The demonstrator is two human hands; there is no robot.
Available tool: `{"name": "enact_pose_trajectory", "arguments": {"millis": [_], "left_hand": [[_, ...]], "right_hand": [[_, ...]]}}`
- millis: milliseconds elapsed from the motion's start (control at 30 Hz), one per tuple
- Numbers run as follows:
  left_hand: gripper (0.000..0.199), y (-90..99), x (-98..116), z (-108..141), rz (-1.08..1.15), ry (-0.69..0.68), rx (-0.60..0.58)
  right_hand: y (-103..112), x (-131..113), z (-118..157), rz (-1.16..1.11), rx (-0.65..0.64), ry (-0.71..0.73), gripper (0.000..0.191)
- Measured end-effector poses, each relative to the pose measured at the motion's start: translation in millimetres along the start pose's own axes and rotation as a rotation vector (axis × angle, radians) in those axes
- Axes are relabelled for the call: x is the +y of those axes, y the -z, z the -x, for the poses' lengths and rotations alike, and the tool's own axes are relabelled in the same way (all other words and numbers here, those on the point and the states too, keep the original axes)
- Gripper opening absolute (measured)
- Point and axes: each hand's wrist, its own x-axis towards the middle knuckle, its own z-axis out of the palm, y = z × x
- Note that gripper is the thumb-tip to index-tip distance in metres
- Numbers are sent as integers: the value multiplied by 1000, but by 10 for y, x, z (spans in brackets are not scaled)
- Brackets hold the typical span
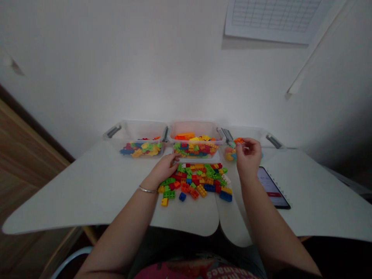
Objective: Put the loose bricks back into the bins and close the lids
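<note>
My right hand point(248, 155) is over the front of the right clear bin point(247, 132), its fingers closed on a small orange piece point(238, 140). Lower left of centre, my left hand point(168, 166) rests at the left back edge of a pile of bricks point(196, 180); its fingers are bent together, and whether they hold a brick cannot be made out. The pile has red, green, yellow, orange, blue and white bricks. Behind it stands the middle clear bin point(193, 126), full of mixed bricks.
The left clear bin point(142, 126) holds colourful pieces. A phone point(273, 189) lies right of my right wrist on the white table point(95, 190). A printed sheet point(270, 19) hangs on the wall. The table's front edge has a notch near the middle.
</note>
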Motion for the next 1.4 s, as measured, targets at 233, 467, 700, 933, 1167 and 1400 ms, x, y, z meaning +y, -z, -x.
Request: {"name": "enact_pose_trajectory", "arguments": {"millis": [233,467,700,933,1167,1400], "left_hand": [[40,-1,-1,1,6,5,-5],[40,-2,-13,3,17,0,-5],[38,-2,-21,3,23,-18,0],[40,-7,-29,-15,0,-29,-11],[39,7,-12,-17,-12,-29,-32],[37,20,23,-19,-8,-5,-18]], "right_hand": [[-441,-7,-161,18,-93,66,22],[-590,48,-279,263,-324,71,20],[-543,-27,-377,468,-541,95,23],[-440,1,-402,464,-649,161,29],[-198,-228,-411,391,-691,205,21],[-206,-457,-220,529,-1360,201,17]]}}
